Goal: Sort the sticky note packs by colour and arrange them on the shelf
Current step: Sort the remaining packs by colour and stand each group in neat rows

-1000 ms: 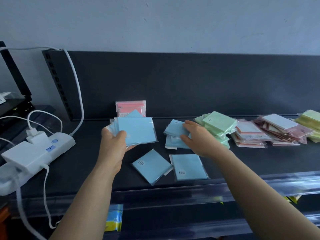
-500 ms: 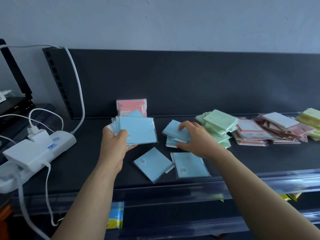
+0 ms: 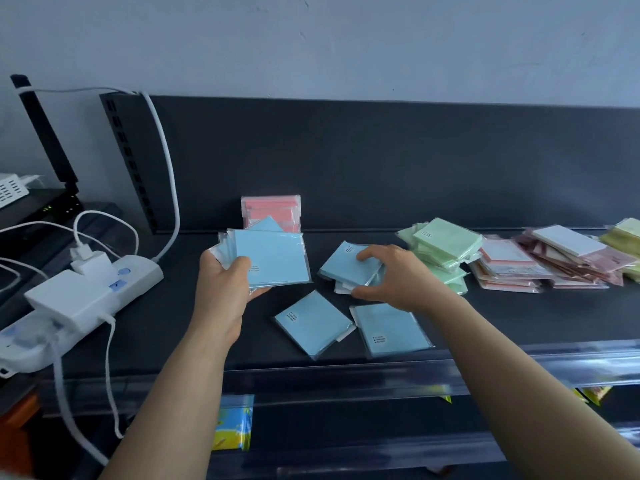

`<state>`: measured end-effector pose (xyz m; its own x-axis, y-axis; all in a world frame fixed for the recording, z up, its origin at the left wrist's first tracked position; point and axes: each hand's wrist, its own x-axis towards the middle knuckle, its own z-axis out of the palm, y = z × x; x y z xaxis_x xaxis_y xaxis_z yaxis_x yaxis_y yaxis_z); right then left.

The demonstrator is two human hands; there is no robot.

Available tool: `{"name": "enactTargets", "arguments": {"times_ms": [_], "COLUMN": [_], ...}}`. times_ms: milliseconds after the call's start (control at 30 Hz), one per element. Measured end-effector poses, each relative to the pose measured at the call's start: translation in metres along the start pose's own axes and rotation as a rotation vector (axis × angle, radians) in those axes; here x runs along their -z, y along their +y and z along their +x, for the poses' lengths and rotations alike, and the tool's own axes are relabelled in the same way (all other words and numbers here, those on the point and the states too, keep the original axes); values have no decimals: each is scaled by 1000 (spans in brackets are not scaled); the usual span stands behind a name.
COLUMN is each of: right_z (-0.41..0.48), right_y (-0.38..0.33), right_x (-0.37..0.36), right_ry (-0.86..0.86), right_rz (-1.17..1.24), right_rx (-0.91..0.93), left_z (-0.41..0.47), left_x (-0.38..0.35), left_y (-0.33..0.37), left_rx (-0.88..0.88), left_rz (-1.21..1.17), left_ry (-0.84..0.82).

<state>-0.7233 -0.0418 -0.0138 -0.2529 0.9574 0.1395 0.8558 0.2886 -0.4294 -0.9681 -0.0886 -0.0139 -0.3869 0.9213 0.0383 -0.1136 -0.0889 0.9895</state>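
Compared with a second ago, we find the right hand drawn round the small pile of pale blue, film-wrapped sticky note packs lying mid-shelf. Its fingers curl over the top and the thumb hooks the near edge, gripping it. We judge this a gathering grip, ready to carry the pile across.

The left hand is unchanged. It pinches a fanned stack of blue packs above the dark shelf, which we take to be the collecting stack for that colour.

Count:
- Two loose blue packs lie flat near the front edge, one beside the other.
- The fan shows at least four edges.
- The gripped pile we cannot count.
- One pink bundle stands against the back panel.
- To the right lie one green pile, one pink-and-white pile, one dusty pink pile and one yellow pile.
- One white power strip lies far left.
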Motion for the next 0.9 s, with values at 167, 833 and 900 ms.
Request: {"name": "enactTargets", "arguments": {"times_ms": [167, 833, 900], "right_z": [-1, -12, -11], "right_y": [-5, -4, -7], "right_x": [0, -6, -16], "right_ry": [110, 19, -87], "right_rz": [-116, -56, -124], "right_rx": [-12, -9, 35], "left_z": [0, 1, 1], "left_x": [7, 11, 6], "left_y": [1, -5, -9], "left_rx": [-13, -71, -63], "left_rz": [-8, -64, -57], "left_ry": [13, 168, 137]}}
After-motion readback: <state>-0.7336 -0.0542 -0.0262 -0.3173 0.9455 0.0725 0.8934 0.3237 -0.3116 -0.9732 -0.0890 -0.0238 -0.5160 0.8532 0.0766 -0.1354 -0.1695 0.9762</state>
